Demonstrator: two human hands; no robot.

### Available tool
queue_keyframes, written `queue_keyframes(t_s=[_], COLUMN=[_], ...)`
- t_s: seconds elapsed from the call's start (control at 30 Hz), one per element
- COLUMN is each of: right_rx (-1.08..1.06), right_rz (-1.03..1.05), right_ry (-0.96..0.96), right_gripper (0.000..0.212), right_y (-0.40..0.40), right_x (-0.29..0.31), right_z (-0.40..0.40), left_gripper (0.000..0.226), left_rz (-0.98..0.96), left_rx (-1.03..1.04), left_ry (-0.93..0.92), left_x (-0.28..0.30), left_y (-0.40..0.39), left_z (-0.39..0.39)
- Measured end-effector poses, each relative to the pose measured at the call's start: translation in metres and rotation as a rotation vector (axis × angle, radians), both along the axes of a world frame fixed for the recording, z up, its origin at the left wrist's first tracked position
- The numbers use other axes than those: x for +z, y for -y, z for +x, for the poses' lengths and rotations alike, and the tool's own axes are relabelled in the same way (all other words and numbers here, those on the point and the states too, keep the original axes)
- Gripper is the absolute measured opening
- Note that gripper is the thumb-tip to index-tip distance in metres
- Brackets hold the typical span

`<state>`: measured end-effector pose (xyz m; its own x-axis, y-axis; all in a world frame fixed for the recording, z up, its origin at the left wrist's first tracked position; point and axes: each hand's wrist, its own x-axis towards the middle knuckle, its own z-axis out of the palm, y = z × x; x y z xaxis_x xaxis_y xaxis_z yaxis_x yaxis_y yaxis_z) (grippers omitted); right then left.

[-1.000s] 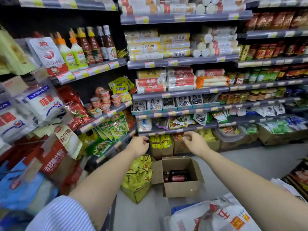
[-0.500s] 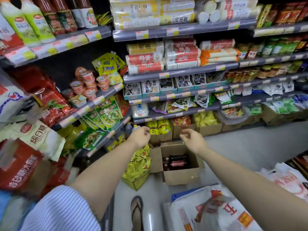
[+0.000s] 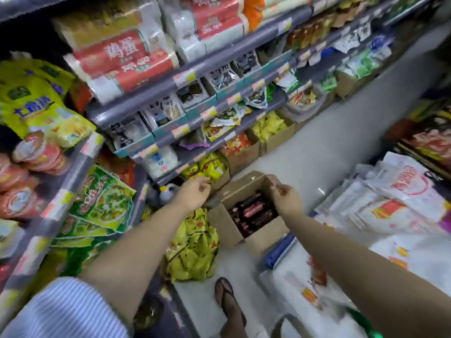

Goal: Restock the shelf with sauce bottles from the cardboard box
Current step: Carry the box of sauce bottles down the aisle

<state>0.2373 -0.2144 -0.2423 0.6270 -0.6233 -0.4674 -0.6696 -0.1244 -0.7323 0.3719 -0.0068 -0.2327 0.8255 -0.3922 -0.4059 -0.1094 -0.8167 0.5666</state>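
Head view, tilted sharply downward compared with a second ago, when the upper shelves filled the picture. Both arms have dropped from the level of the lower shelf edge toward the cardboard box (image 3: 246, 217), which stands open on the floor (image 3: 312, 147) at the foot of the shelf (image 3: 156, 101). The left hand (image 3: 194, 195) hangs just left of the box with fingers loosely curled and nothing in it. The right hand (image 3: 286, 198) is over the box's right side, thumb and fingers close together but apparently holding nothing; motion blur leaves this uncertain. Dark sauce bottles (image 3: 252, 212) with red labels lie on their sides inside the box, none yet lifted. The descent suggests a reach for the next bottle is under way. An open box of yellow packets (image 3: 192, 242) stands beside the cardboard box; a sandalled foot (image 3: 228, 303) shows below. Bottle count, the labels, and the shelf slot meant for the bottles cannot be made out.
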Motion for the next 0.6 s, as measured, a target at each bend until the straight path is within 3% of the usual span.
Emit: queue_keyframes(t_s=[0.27, 0.6], right_rx=[-0.346, -0.547], right_rz=[0.099, 0.291], right_ry=[-0.064, -0.137], right_gripper=[0.043, 0.054], right_y=[0.015, 0.041], right_x=[-0.074, -0.172], right_z=[-0.002, 0.010], left_gripper=[0.036, 0.041], left_rz=[-0.003, -0.004], left_rx=[-0.229, -0.374], left_ry=[-0.060, -0.218], left_x=[-0.060, -0.150], left_y=[0.059, 0.148], left_z=[0.052, 0.084])
